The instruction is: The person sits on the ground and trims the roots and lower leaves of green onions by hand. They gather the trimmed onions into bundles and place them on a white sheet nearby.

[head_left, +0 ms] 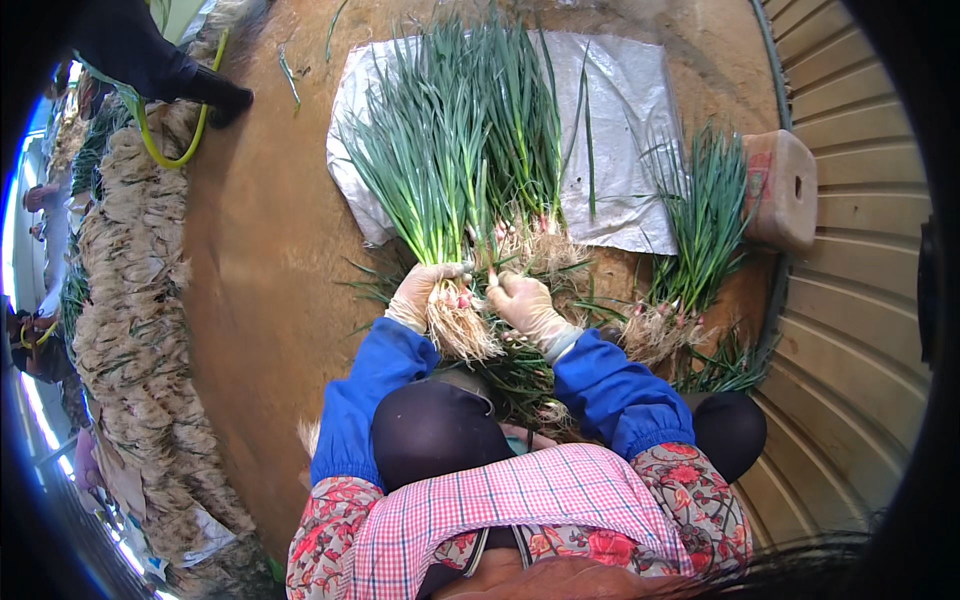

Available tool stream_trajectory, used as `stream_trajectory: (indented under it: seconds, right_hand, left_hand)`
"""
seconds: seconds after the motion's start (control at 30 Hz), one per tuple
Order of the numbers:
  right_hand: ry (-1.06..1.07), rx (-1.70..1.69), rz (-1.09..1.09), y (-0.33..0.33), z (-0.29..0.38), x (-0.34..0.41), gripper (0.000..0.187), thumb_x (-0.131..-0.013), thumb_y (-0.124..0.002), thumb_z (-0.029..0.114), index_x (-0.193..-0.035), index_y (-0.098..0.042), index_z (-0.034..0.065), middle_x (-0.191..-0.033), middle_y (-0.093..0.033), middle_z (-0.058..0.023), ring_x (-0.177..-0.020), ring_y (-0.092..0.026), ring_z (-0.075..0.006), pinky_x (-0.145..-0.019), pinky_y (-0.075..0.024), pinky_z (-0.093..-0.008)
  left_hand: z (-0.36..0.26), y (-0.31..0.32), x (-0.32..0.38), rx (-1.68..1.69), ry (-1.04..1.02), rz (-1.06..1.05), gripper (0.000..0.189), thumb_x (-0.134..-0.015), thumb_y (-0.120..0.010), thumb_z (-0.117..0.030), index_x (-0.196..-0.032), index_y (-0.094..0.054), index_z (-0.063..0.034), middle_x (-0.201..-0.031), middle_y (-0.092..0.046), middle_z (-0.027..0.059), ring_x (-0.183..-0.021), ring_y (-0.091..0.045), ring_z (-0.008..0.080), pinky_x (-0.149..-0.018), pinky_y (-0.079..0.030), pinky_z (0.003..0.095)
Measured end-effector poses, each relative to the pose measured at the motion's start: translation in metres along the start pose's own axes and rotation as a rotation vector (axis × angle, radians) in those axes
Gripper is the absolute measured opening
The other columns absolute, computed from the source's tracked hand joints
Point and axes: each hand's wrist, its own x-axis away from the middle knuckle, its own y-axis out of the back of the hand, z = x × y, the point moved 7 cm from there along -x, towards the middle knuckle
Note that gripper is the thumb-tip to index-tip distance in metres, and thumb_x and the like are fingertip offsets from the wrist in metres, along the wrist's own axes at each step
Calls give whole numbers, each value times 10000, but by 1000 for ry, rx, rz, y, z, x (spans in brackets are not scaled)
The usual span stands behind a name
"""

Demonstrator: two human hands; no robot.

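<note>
My left hand [429, 294], in a pale glove, grips a bunch of green onions [442, 187] just above its reddish bulbs. The roots hang below the fingers and the long leaves point away from me. Close on its right, my right hand [523, 300], gloved too, pinches a single stalk [491, 262] near its white base. Behind the hands a larger heap of green onions [529, 157] lies on a white plastic sheet [622, 142]. Another bunch [697, 225] rests to the right, beside a stool.
A worn plastic stool [784, 191] stands by a ribbed wall [855, 255] at right. Loose leaves [517, 375] lie between my knees. At left runs a long stack of rooted bunches [135, 315]; near it are a yellow hose [199, 142] and another person's boot [221, 94].
</note>
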Motion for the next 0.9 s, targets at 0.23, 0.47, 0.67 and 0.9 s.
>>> stream_trajectory:
  seconds: [0.23, 0.47, 0.67, 0.9]
  right_hand:
    - [-199, 205, 140, 2, -87, -27, 472, -849, -422, 469, -1060, -596, 85, -938, -623, -198, -914, -584, -356, -809, -448, -415]
    - [-55, -161, -492, 38, -86, -60, 347, -833, -533, 275, -1086, -575, 40, -1101, -578, -196, -985, -567, -281, -846, -440, -370]
    - [-313, 213, -1, 6, -105, -86, 418, -778, -495, 403, -1091, -597, 145, -1050, -599, -174, -953, -580, -317, -821, -439, -434]
    - [-342, 808, -916, 142, -182, 22, 127, -779, -551, 127, -855, -621, 54, -744, -619, -99, -657, -580, -237, -572, -448, -399]
  left_hand:
    - [-7, 23, 10, 96, -82, -44, 259, -772, -576, -103, -985, -576, 43, -726, -612, 97, -586, -592, 189, -535, -523, 301]
    - [-2, 18, 6, 130, 2, -64, 238, -769, -568, -90, -965, -567, 45, -747, -606, 122, -562, -580, 229, -498, -514, 325]
    - [-6, 26, 4, 63, -63, -65, 262, -768, -566, -57, -1015, -547, 28, -780, -629, 109, -607, -607, 224, -552, -543, 342]
    - [-2, 9, 0, 124, -50, 24, 236, -781, -561, -112, -949, -572, 53, -724, -604, 110, -563, -594, 244, -509, -519, 336]
